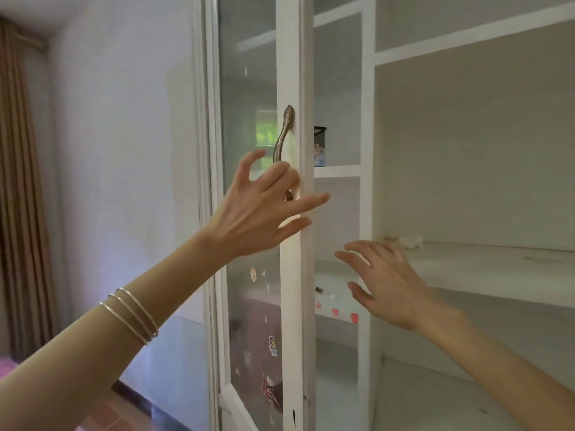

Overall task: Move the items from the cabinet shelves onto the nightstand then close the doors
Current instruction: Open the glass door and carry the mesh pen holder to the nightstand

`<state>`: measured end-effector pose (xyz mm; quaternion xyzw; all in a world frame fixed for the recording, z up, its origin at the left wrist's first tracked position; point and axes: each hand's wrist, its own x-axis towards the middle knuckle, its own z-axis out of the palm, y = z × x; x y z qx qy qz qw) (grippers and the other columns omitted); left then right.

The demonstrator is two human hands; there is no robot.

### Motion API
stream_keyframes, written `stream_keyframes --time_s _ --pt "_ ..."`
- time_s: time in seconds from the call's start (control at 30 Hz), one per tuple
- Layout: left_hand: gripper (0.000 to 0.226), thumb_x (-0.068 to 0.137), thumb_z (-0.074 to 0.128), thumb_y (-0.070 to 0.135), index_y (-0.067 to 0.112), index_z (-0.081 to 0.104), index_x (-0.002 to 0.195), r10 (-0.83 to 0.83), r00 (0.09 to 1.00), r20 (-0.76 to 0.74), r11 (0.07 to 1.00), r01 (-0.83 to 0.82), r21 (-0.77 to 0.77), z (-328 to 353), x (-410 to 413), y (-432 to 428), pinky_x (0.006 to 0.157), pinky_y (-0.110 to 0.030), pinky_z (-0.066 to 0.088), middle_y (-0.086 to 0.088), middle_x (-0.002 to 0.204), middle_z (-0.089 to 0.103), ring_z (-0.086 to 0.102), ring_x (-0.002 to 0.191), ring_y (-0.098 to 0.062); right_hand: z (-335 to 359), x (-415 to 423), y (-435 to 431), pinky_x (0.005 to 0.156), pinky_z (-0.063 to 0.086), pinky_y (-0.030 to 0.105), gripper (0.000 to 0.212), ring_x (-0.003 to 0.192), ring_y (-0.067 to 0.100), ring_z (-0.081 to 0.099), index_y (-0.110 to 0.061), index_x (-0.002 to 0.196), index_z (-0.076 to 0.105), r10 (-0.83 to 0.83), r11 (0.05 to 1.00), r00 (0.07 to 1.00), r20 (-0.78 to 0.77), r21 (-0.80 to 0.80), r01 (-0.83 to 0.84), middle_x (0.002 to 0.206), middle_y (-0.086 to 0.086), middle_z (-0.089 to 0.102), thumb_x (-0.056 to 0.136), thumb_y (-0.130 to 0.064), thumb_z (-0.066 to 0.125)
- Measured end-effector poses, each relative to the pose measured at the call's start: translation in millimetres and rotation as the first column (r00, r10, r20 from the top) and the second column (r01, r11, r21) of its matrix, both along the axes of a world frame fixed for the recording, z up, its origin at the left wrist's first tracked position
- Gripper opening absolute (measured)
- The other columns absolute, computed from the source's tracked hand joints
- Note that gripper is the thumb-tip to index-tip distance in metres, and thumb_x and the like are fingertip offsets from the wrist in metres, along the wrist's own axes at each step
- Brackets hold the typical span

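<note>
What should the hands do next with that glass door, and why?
Probably reach the right hand into the narrow compartment for the dark container on its shelf before shutting anything. The left hand is at the door's metal handle, fingers spread, and the door stands open. A pen-like thing also lies on a lower shelf, so items remain inside.

left hand raised, splayed; right hand spread
</note>
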<state>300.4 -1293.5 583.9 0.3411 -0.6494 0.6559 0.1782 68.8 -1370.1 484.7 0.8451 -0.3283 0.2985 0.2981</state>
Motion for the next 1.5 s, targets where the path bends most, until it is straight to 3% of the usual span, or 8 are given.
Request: stream_keyframes --time_s 0.13,0.3,0.4,0.67,0.9,1.13,1.37,1.5 --pt "0.033 0.096 0.037 0.045 0.031 0.059 0.117 0.017 0.999 -0.042 1.0 -0.016 0.017 -2.3 37.6 37.4 0.101 -0.052 0.021 -0.006 0.098 0.056 0.048 0.103 -0.023 1.5 38.9 33.3 0.094 0.042 0.046 0.045 0.112 0.023 0.052 -0.019 0.123 0.05 0.076 0.997 0.996 0.047 -0.02 -0.075 0.121 0.005 0.057 0.082 -0.035 0.037" --pt "0.032 0.094 0.042 0.04 0.027 0.062 0.115 0.008 0.999 -0.037 1.0 -0.008 0.011 -5.8 77.4 74.2 0.107 -0.056 0.019 -0.014 0.12 0.057 0.045 0.121 -0.029 5.0 87.7 72.8 0.097 0.038 0.046 0.047 0.114 0.021 0.049 -0.02 0.125 0.049 0.148 0.988 0.985 0.085 -0.062 -0.143 0.123 0.005 0.056 0.081 -0.024 0.064" --pt "0.033 0.096 0.04 0.034 0.021 0.063 0.115 -0.035 0.999 0.014 0.998 0.034 0.051 -3.9 98.6 91.1 0.11 -0.054 0.02 -0.011 0.139 0.048 0.032 0.135 -0.03 5.7 108.4 95.1 0.098 0.036 0.046 0.049 0.115 0.019 0.045 -0.019 0.126 0.049 0.156 0.986 0.982 0.103 -0.071 -0.149 0.124 0.005 0.055 0.08 -0.023 0.066" --pt "0.034 0.098 0.036 0.025 0.016 0.063 0.117 -0.033 0.999 -0.022 0.989 0.036 0.141 -2.5 166.4 131.5 0.111 -0.046 0.025 -0.011 0.136 0.05 0.034 0.135 -0.026 10.2 156.5 124.4 0.092 0.041 0.043 0.045 0.112 0.019 0.049 -0.018 0.124 0.052 0.176 0.981 0.979 0.098 -0.096 -0.167 0.12 0.005 0.057 0.08 -0.031 0.049" --pt "0.04 0.096 0.036 0.031 0.018 0.053 0.13 0.24 0.955 -0.175 0.958 -0.204 0.2 -18.2 237.6 166.0 0.113 -0.046 0.02 -0.009 0.145 0.04 0.03 0.137 -0.026 16.7 223.0 137.4 0.09 0.044 0.048 0.048 0.11 0.026 0.055 -0.015 0.123 0.052 0.317 0.944 0.947 0.04 -0.108 -0.312 0.12 0.009 0.058 0.081 -0.034 0.037" --pt "0.054 0.095 0.038 0.039 0.026 0.024 0.146 0.586 0.774 -0.241 0.803 -0.517 0.296 -29.0 295.2 177.7 0.115 -0.049 0.011 -0.001 0.156 0.009 0.01 0.143 -0.025 12.2 275.5 135.5 0.097 0.04 0.049 0.046 0.117 0.025 0.05 -0.017 0.128 0.047 0.363 0.931 0.932 -0.017 -0.022 -0.363 0.127 0.008 0.053 0.084 -0.031 0.046" --pt "0.058 0.094 0.04 0.039 0.026 0.019 0.147 0.556 0.797 -0.237 0.822 -0.485 0.298 -29.9 285.8 176.6 0.116 -0.048 0.007 -0.001 0.157 0.004 0.003 0.143 -0.024 5.3 283.8 131.9 0.099 0.037 0.05 0.049 0.121 0.026 0.047 -0.016 0.13 0.046 0.329 0.944 0.944 -0.042 0.022 -0.328 0.13 0.009 0.052 0.084 -0.026 0.057" --pt "0.056 0.094 0.041 0.036 0.017 0.028 0.145 0.516 0.808 -0.286 0.851 -0.444 0.281 -36.5 271.0 172.3 0.116 -0.045 0.005 -0.007 0.156 0.012 0.004 0.143 -0.024 -0.3 272.6 130.5 0.097 0.036 0.049 0.048 0.118 0.027 0.05 -0.015 0.129 0.048 0.297 0.955 0.955 -0.027 0.004 -0.297 0.128 0.01 0.053 0.083 -0.025 0.058"
